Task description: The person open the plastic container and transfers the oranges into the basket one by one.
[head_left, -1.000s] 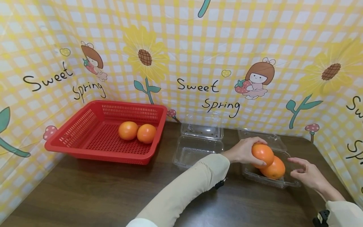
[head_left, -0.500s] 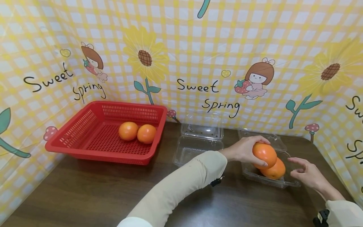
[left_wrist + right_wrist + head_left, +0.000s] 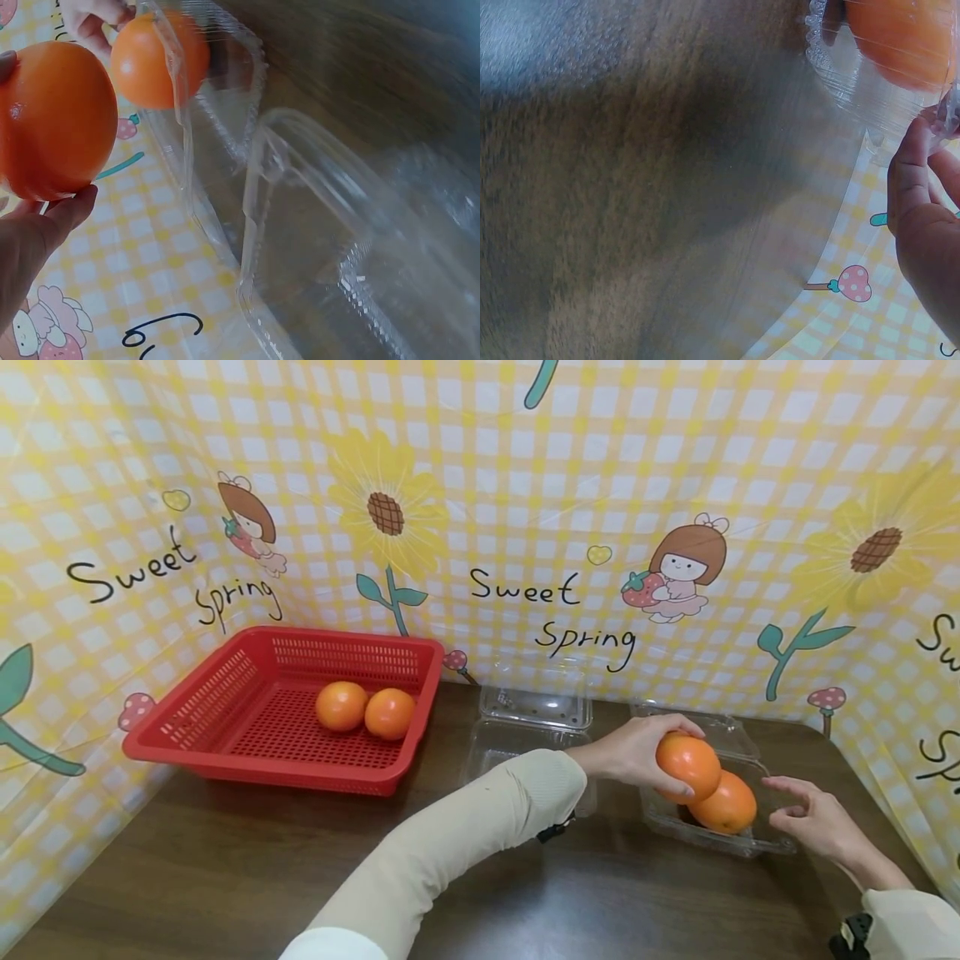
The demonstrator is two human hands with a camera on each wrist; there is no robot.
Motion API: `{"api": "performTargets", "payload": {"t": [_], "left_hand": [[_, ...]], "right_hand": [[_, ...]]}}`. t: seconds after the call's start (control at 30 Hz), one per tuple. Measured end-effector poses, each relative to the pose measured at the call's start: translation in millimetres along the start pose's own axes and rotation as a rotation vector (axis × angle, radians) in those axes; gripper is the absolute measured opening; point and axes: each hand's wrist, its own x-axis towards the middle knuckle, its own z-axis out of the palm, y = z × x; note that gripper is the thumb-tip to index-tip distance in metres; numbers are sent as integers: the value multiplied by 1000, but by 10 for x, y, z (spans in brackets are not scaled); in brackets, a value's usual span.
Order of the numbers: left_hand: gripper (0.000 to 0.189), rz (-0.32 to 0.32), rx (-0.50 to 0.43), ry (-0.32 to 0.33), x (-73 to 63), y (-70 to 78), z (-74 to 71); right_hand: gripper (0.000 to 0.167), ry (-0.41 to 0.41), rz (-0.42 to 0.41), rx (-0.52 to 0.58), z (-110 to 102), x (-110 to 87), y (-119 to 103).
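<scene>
My left hand [image 3: 637, 752] grips an orange [image 3: 687, 767] over the right clear plastic clamshell box [image 3: 697, 837]. A second orange [image 3: 723, 803] sits inside that box, partly overlapped by the held one in the head view. The left wrist view shows the held orange [image 3: 58, 124] between thumb and fingers, apart from the boxed orange [image 3: 154, 64]. At the box's right side, my right hand [image 3: 813, 818] pinches the rim between thumb and fingers. Its fingertips [image 3: 922, 139] show at the plastic edge in the right wrist view.
A red plastic basket [image 3: 262, 764] at the left holds two oranges [image 3: 365, 710]. Another open clear clamshell box [image 3: 536, 706] stands in the middle, partly behind my left forearm. Printed yellow checked cloth [image 3: 510, 485] backs the brown table [image 3: 187, 860].
My left hand shifts slightly right, then back left and a little up with the orange, showing more of the orange below. My right hand stays in place.
</scene>
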Motion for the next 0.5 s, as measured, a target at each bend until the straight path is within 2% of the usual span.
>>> {"api": "performTargets", "payload": {"t": [0.3, 0.5], "left_hand": [[61, 75, 16, -12, -109, 1, -120], [60, 82, -28, 18, -189, 0, -242]], "right_hand": [[48, 8, 9, 0, -1, -1, 5], [47, 27, -10, 10, 14, -4, 4]]}}
